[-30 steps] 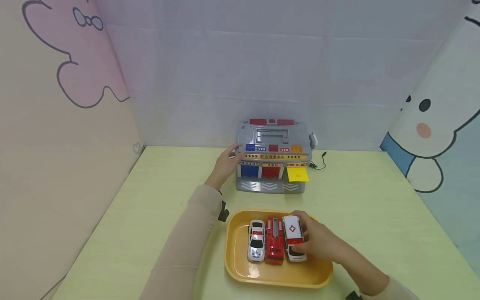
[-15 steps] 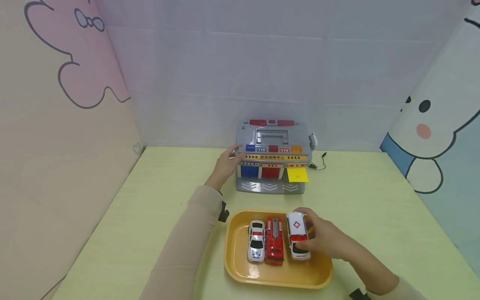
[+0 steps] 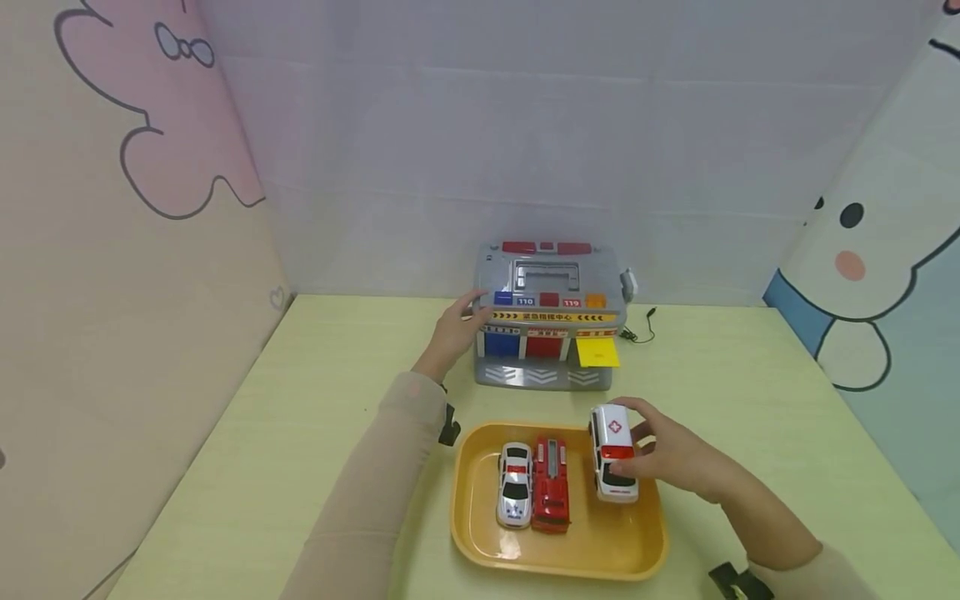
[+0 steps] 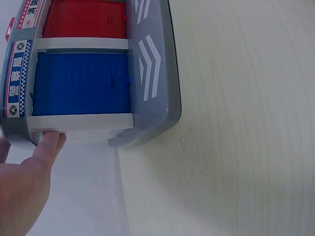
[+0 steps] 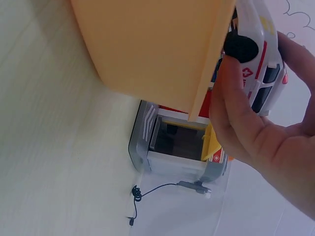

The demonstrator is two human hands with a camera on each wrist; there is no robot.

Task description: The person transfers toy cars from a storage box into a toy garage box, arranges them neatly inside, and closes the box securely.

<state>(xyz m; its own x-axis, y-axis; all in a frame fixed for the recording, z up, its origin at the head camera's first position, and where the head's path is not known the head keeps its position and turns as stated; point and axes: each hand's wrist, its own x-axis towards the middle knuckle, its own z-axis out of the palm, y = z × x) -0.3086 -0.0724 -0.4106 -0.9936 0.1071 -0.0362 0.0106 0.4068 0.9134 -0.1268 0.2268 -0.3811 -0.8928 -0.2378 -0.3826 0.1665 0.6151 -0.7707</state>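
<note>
My right hand grips a white toy ambulance with a red cross on its roof. It is raised over the right part of a yellow tray. In the right wrist view the thumb and fingers lie along the ambulance's sides. Still in the tray, a toy police car lies beside a red toy fire engine. Farther back stands a grey toy rescue station. My left hand touches its left side with extended fingers; the left wrist view shows fingertips against the white post.
The station's blue door and red door are closed. Its yellow door is swung up, with a dark bay behind it. A black cable lies right of the station. A white cloth wall closes off the back.
My right hand has lifted the ambulance from beside the fire engine and carried it right and slightly back. My left hand stays at the station's side.
</note>
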